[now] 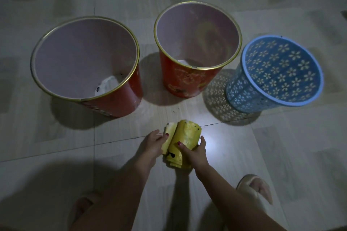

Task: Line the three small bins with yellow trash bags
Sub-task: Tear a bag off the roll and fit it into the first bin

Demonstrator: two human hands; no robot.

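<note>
On the tiled floor (281, 155) stand three unlined bins in a row: a red bin (120, 103) at left, a second red bin (185, 84) in the middle, a blue bin (242, 97) at right. Nearer the person, the left hand (153, 144) pinches the bag roll (185, 137) at its left edge; the right hand (196, 153) grips its right side.

This looks like a room in a home, though the dim light leaves little to go on. The pale tiled floor (262, 155) carries household waste bins: two red bins (116, 103) with gold rims and a blue perforated basket (242, 97). A slippered foot (255, 187) stands on the tiles.
</note>
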